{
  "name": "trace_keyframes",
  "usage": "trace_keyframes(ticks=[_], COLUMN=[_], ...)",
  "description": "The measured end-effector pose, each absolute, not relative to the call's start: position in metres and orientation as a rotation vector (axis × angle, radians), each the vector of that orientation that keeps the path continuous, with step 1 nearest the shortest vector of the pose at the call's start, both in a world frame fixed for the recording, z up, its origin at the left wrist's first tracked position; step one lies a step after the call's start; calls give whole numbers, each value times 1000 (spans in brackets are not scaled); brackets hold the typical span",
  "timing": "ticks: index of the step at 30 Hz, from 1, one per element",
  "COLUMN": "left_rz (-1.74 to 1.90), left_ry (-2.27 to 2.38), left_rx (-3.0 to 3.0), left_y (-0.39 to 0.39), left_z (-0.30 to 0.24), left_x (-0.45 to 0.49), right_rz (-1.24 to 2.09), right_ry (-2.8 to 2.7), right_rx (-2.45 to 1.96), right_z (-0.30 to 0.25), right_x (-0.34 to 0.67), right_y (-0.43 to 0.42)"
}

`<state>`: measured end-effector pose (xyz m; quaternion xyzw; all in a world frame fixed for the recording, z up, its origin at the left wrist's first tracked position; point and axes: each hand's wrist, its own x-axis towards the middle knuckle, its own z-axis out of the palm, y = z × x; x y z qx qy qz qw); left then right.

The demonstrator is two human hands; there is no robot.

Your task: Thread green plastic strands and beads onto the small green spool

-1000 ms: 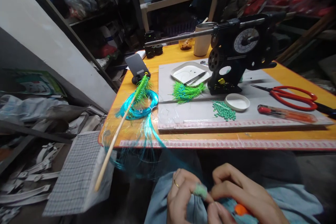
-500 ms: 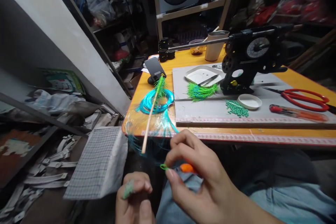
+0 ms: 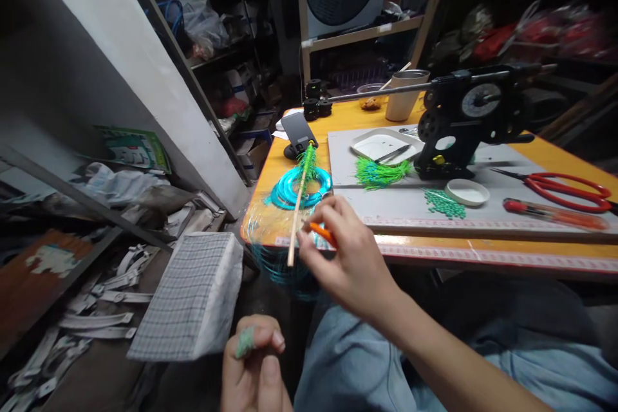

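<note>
My right hand (image 3: 345, 248) pinches a small tool with an orange handle (image 3: 322, 232) over the front edge of the table. Its fingertips are close beside a thin wooden stick (image 3: 295, 232), which juts past that edge and bears many green loops (image 3: 308, 161) on its far part. Whether the fingertips touch the stick, I cannot tell. A coil of shiny blue line (image 3: 284, 192) lies under the stick. Low in the view, my left hand (image 3: 255, 360) has its fingers curled in, with green tape (image 3: 245, 341) round one finger; anything inside them is hidden.
On a grey board (image 3: 357, 209) are a green-blue bundle of strands (image 3: 381, 174), a white tray (image 3: 371, 143), green beads (image 3: 444, 204), a lid (image 3: 467, 192), red scissors (image 3: 567, 188) and a black hand-cranked device (image 3: 454, 122). A checked cloth-like sheet (image 3: 186, 296) hangs at left.
My right hand has moved forward and up, from above my lap to the wooden stick, carrying the orange-handled tool. The small green loop at its fingertips no longer shows. My left hand stays low and curled.
</note>
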<state>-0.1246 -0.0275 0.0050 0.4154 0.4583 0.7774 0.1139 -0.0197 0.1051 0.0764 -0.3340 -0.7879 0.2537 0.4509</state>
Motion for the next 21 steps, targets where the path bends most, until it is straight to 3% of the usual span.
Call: trace_keyframes(ticks=[3, 8, 13, 21], left_rz=[2295, 2138, 1516, 1361], left_ry=[1331, 1401, 1488, 1448], left_rx=[1261, 1048, 591, 528], left_y=[-23, -25, -32, 14], left_z=[2, -34, -78, -68], left_x=[-114, -54, -4, -14], right_rz=[401, 363, 495, 773], right_ry=[-1875, -1799, -1880, -1988], right_rx=[-984, -942, -1016, -1162], right_z=[69, 64, 40, -11], right_x=[-8, 54, 130, 190], right_y=[132, 129, 88, 47])
